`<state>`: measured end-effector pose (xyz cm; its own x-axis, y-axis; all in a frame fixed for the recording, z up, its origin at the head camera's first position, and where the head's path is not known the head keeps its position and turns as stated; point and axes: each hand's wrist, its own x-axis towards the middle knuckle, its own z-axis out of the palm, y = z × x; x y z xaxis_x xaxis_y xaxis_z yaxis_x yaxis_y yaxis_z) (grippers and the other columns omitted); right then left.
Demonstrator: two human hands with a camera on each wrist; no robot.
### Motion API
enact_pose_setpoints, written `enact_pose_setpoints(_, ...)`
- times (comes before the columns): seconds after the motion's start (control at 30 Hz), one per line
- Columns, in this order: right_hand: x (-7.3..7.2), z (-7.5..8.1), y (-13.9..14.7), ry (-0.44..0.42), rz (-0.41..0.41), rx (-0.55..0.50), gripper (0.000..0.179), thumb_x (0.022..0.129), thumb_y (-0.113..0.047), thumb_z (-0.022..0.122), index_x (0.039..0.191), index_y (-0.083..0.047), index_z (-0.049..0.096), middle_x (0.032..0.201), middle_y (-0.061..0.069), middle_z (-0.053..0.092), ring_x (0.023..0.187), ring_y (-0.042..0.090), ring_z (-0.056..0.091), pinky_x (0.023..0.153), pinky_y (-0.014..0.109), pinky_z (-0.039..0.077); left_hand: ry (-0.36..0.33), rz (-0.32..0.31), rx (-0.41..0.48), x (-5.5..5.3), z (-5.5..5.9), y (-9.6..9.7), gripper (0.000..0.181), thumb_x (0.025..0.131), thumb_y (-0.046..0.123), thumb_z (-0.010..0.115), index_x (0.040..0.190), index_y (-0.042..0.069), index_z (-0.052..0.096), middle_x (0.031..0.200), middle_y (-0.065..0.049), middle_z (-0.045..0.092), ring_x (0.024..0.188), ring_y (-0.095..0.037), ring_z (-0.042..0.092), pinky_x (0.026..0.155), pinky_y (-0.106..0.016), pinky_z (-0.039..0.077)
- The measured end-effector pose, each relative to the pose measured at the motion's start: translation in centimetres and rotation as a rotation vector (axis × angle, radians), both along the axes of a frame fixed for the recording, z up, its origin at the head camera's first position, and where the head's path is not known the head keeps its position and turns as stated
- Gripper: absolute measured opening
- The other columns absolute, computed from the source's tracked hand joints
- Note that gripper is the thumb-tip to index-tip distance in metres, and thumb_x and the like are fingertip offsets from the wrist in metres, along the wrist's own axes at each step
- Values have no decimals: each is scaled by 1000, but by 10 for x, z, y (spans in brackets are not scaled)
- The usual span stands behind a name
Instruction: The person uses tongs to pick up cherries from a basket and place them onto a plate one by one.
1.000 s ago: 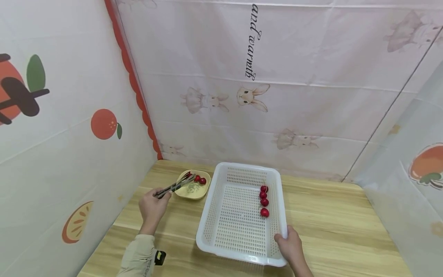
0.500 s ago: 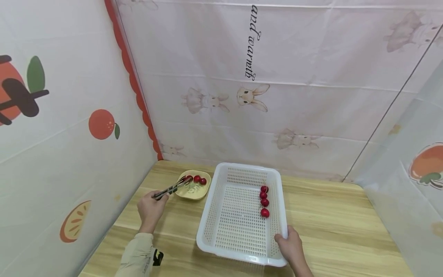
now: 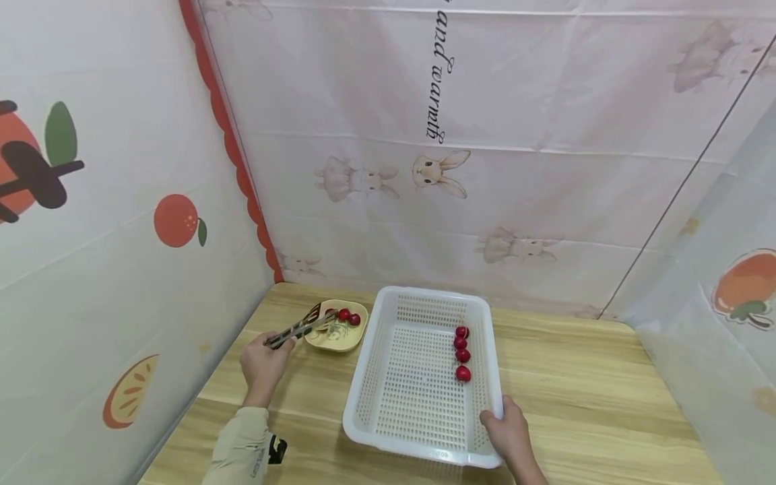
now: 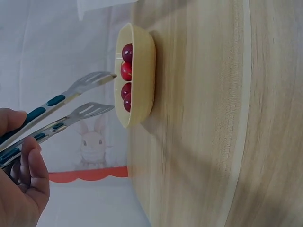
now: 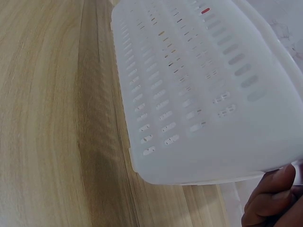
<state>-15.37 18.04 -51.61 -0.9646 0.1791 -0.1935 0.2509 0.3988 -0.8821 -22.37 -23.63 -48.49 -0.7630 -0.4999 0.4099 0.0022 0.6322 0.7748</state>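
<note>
1. One white basket (image 3: pixel 418 450) fills the lower centre of the head view, the right hand (image 3: pixel 508 428) clamped on its lower-right rim.
2. Left of it sits a yellow bowl (image 3: pixel 348 339).
3. Curled around metal tongs (image 4: pixel 56 100), the left hand (image 3: pixel 263 364) lets their tips part wider than half a second ago; no fruit is caught.
4. Red fruits (image 3: pixel 463 374) line the basket's right side; the left wrist view shows four in the bowl, the head view only three.
</note>
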Motion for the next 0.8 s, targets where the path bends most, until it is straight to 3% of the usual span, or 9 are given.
enact_pose_setpoints(0.37, 0, -3, 0, 0, -6, -2, 45, 80, -1, 53, 120, 17, 42, 100, 30, 57, 81, 36, 63, 62, 39, 53, -4, -7, 30, 7, 10, 9, 30, 72, 16, 80, 89, -5, 68, 80, -18, 67, 66, -28, 61, 57, -37, 45)
enact_pose_setpoints(0.8, -2, -6, 0, -6, -12, -1, 45, 80, -1, 53, 120, 17, 43, 100, 29, 57, 81, 35, 63, 61, 38, 53, 18, -52, 181, 9, 22, 27, 31, 69, 7, 78, 96, -3, 68, 90, -18, 66, 69, -25, 61, 50, -23, 46)
